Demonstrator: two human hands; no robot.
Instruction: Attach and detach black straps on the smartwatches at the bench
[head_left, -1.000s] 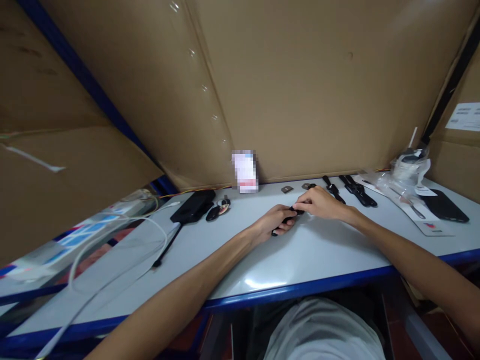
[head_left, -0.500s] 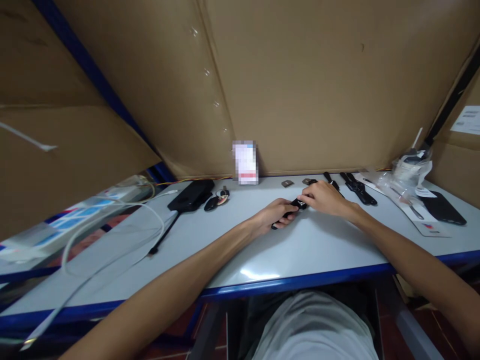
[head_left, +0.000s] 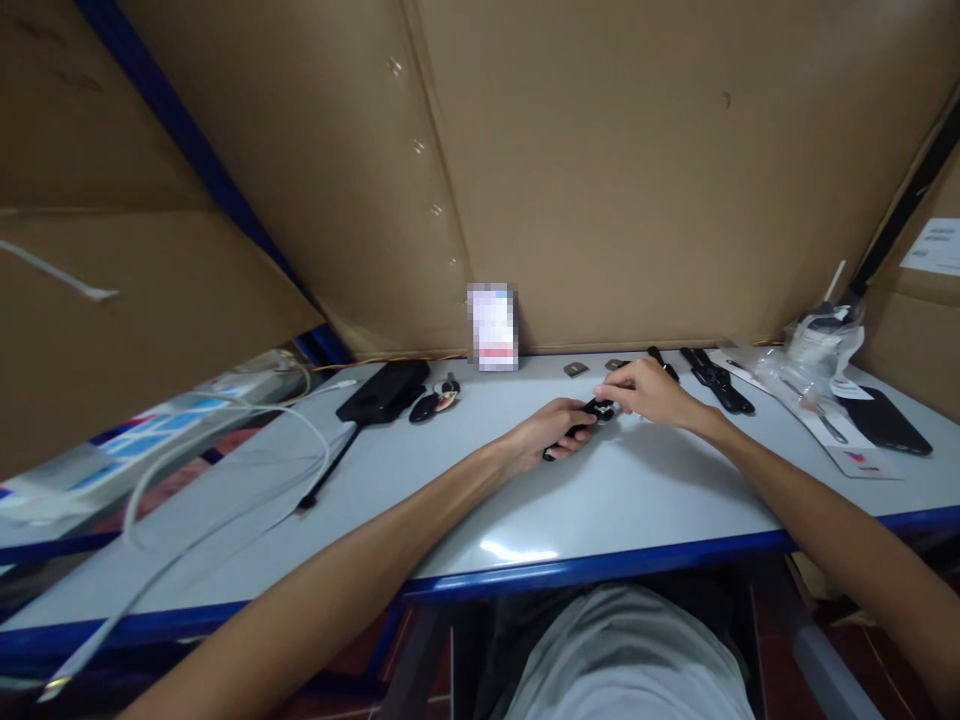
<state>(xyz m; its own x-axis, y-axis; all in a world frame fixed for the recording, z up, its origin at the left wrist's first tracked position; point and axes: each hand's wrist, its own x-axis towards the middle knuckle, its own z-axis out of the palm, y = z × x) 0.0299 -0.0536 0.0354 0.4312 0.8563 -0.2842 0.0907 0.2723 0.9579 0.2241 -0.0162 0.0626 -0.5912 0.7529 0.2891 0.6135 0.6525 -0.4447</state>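
Note:
My left hand [head_left: 546,432] is curled around a black watch strap [head_left: 577,430] near the middle of the white table [head_left: 465,500]. My right hand [head_left: 651,390] pinches the far end of the same strap, where a small dark watch body seems to sit. The two hands meet just above the tabletop. Further black straps [head_left: 712,378] lie beyond my right hand, near the cardboard wall.
Two small square parts [head_left: 575,368] lie by the wall. A black pouch [head_left: 384,390] and keys [head_left: 435,402] sit to the left, with white cables [head_left: 225,470]. A plastic bag [head_left: 821,340], a card with tools [head_left: 817,420] and a black phone [head_left: 889,422] are on the right.
The head view has risen a little. My hands stay together on the strap, with the right hand shifted slightly right and lifted.

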